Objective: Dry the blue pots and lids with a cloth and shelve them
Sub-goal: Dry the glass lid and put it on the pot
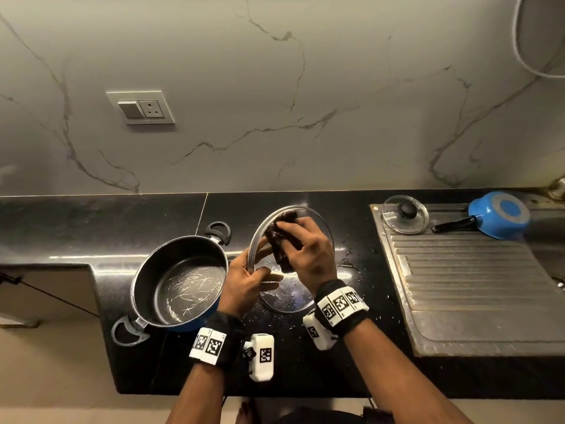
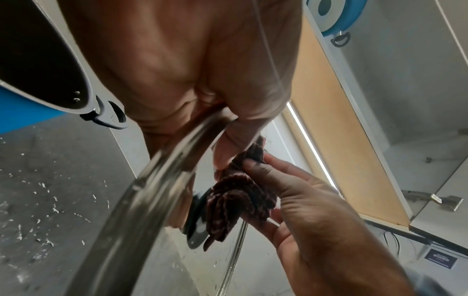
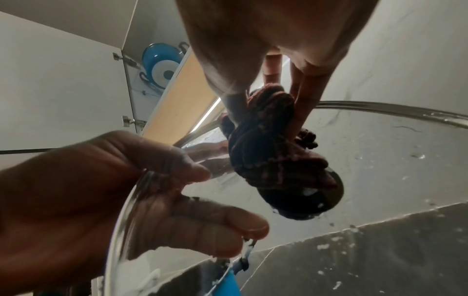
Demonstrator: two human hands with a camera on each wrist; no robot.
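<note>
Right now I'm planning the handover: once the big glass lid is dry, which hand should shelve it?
Probably left: the left hand already grips the lid; the right hand holds the cloth.

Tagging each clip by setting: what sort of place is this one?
A home kitchen, most likely. A black counter runs under a marble-look wall, with a steel drainboard at the right. A blue pot, a small glass lid and an upturned blue saucepan sit out for drying.
</note>
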